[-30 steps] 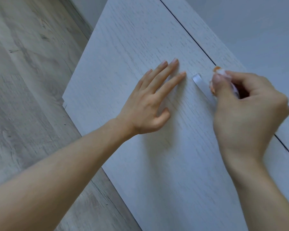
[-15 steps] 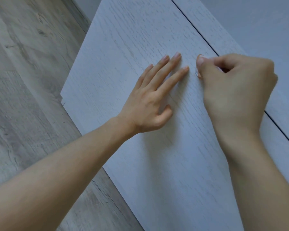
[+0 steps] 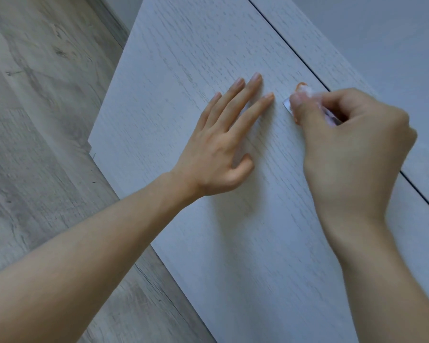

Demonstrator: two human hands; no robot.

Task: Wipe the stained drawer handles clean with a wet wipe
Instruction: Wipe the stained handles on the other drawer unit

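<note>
My left hand (image 3: 223, 142) lies flat with straight fingers on the pale wood-grain drawer front (image 3: 183, 70). Just to its right, my right hand (image 3: 352, 147) pinches a white wet wipe (image 3: 307, 91) with orange staining around the metal drawer handle (image 3: 286, 103). Only the handle's near tip shows; the rest is hidden under the wipe and my fingers.
A dark gap (image 3: 292, 49) runs diagonally between this drawer front and the neighbouring panel (image 3: 332, 60) at the upper right. Grey wood-look floor (image 3: 35, 120) lies to the left. A plain wall (image 3: 394, 33) fills the top right.
My right hand slid along the handle toward its near end, then back a little, so the handle tip and stained wipe show again. My left hand stayed put.
</note>
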